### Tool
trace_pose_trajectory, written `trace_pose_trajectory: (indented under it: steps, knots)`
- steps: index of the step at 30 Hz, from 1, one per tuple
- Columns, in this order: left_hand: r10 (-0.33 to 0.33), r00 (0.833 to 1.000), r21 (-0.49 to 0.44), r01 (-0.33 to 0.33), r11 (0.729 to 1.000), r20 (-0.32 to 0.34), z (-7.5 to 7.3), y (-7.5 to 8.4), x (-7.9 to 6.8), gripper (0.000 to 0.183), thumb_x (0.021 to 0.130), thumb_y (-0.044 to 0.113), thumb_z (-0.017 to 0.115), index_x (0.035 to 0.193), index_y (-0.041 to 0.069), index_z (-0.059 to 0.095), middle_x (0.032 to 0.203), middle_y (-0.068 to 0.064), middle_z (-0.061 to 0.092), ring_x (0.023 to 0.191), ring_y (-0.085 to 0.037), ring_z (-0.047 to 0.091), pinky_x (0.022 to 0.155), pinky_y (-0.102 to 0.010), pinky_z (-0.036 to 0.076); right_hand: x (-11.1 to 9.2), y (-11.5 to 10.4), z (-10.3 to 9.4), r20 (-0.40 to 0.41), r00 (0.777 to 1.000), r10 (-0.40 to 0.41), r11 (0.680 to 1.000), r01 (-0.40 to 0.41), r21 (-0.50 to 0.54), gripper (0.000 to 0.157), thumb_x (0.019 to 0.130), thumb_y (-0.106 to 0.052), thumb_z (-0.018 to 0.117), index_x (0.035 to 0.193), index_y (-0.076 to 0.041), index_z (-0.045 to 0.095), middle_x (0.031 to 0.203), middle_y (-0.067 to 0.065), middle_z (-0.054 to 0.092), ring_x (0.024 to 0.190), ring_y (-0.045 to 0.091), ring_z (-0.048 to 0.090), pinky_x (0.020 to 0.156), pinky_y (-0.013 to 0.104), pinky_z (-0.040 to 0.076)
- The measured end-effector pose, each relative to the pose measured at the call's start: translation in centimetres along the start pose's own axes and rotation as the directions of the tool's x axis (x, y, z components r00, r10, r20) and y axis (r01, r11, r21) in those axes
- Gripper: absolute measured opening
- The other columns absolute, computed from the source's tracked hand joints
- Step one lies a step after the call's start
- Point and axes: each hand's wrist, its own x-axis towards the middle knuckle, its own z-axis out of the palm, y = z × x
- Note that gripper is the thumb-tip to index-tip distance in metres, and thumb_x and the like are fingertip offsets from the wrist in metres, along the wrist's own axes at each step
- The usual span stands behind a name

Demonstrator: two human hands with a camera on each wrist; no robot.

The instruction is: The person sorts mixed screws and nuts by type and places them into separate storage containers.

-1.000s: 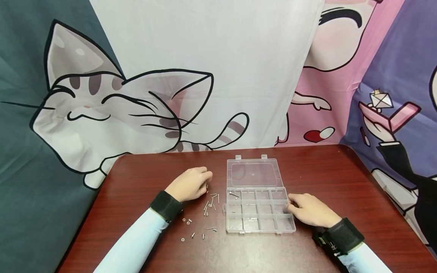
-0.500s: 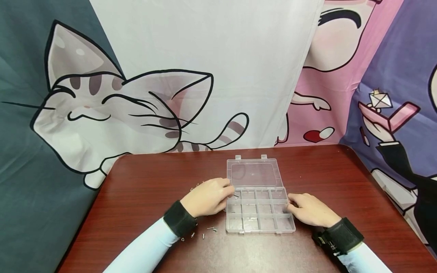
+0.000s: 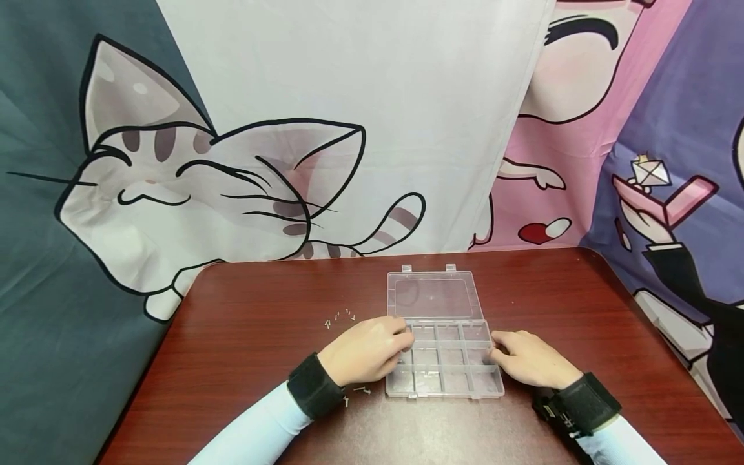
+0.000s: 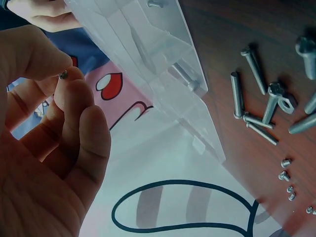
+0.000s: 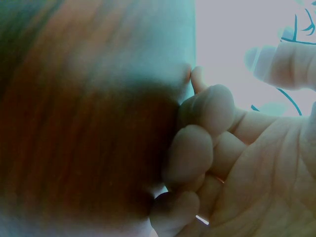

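A clear plastic compartment box (image 3: pixel 444 395) lies with its lid (image 3: pixel 433 294) folded back. My left hand (image 3: pixel 366 349) reaches over its left compartments. In the left wrist view, thumb and forefinger pinch a small metal screw (image 4: pixel 63 75), mostly hidden by the fingertips. A longer screw (image 4: pixel 183 75) shows through the box wall. My right hand (image 3: pixel 531 355) holds the box at its right side; thumb and curled fingers (image 5: pixel 190 155) are at the edge in the right wrist view.
Several long screws (image 4: pixel 254 69) and a nut (image 4: pixel 286 103) lie on the table (image 3: pixel 250 297) left of the box. Small screws (image 3: pixel 337 316) are scattered behind my left hand, and a few more screws (image 3: pixel 361 389) lie in front of it. Printed cloth (image 3: pixel 407 97) hangs behind.
My left hand has moved right and toward me, from beside the loose screws to over the box's left compartments. The right hand has stayed at the box's right side.
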Motion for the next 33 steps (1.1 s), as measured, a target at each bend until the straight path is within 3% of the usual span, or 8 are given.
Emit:
trace_pose_trajectory:
  steps: [2,3,5,7,18,27,33]
  knots:
    - [-0.034,0.999,-0.015,0.034,0.999,0.034,-0.1,0.1,-0.1,0.040,0.085,0.041,0.065,0.117,0.018,0.062,0.118,-0.003,0.057,0.107,-0.017,0.055,0.092,-0.031,0.045,0.0,0.0,0.0,-0.001,1.000,-0.002,1.000,0.002,0.000,0.025,0.093,-0.027,0.058,0.072,-0.025,0.044,0.061,-0.014,0.035,0.056,0.001,0.038,0.055,0.024,0.032]
    - [-0.056,0.997,-0.022,0.057,0.998,0.054,-0.1,0.2,-0.2,0.060,0.083,0.053,0.064,0.132,0.017,0.058,0.138,-0.009,0.051,0.124,-0.024,0.051,0.102,-0.037,0.041,0.0,0.1,0.0,-0.003,1.000,-0.003,1.000,0.003,-0.001,0.025,0.092,-0.027,0.058,0.072,-0.025,0.044,0.061,-0.014,0.035,0.056,0.001,0.038,0.055,0.024,0.032]
    - [-0.101,0.990,-0.027,0.104,0.994,0.098,-0.2,0.3,-0.4,0.098,0.077,0.076,0.056,0.154,0.017,0.040,0.164,-0.013,0.021,0.148,-0.033,0.024,0.115,-0.048,0.025,0.0,0.1,0.0,-0.004,1.000,-0.003,1.000,0.003,0.001,0.025,0.092,-0.027,0.058,0.072,-0.025,0.044,0.061,-0.015,0.035,0.056,0.001,0.038,0.055,0.024,0.032]
    - [-0.141,0.981,-0.012,0.143,0.990,0.133,-0.2,0.5,-0.6,0.115,0.071,0.090,0.044,0.161,0.020,0.027,0.168,-0.007,0.000,0.152,-0.033,0.002,0.118,-0.053,0.010,0.0,0.0,0.0,-0.005,1.000,-0.003,1.000,0.003,0.001,0.025,0.092,-0.027,0.058,0.072,-0.025,0.044,0.061,-0.014,0.035,0.057,0.001,0.038,0.055,0.024,0.033]
    - [-0.227,0.962,0.013,0.227,0.974,0.155,-0.5,-0.9,-2.8,0.114,0.072,0.092,0.036,0.161,0.021,0.026,0.168,-0.004,0.005,0.152,-0.031,0.010,0.118,-0.050,0.011,0.0,0.1,0.1,0.001,1.000,0.003,1.000,-0.003,-0.002,0.025,0.093,-0.027,0.058,0.072,-0.025,0.044,0.062,-0.014,0.035,0.057,0.001,0.038,0.056,0.024,0.033]
    - [-0.354,0.920,-0.007,0.360,0.933,0.167,-0.6,-3.7,-6.1,0.110,0.073,0.085,0.050,0.160,0.021,0.028,0.166,-0.007,0.019,0.150,-0.030,0.021,0.118,-0.048,0.016,0.0,0.1,0.1,0.000,1.000,0.004,1.000,-0.004,-0.006,0.024,0.093,-0.027,0.058,0.072,-0.025,0.045,0.061,-0.014,0.035,0.057,0.001,0.038,0.056,0.024,0.033]
    - [-0.381,0.911,-0.024,0.390,0.921,0.156,-0.7,-5.7,-8.4,0.101,0.078,0.074,0.057,0.157,0.016,0.035,0.161,-0.014,0.031,0.145,-0.032,0.032,0.114,-0.052,0.025,0.0,0.0,0.0,0.010,1.000,0.014,1.000,-0.015,0.002,0.025,0.093,-0.029,0.057,0.072,-0.024,0.045,0.061,-0.014,0.035,0.057,0.002,0.037,0.056,0.024,0.032]
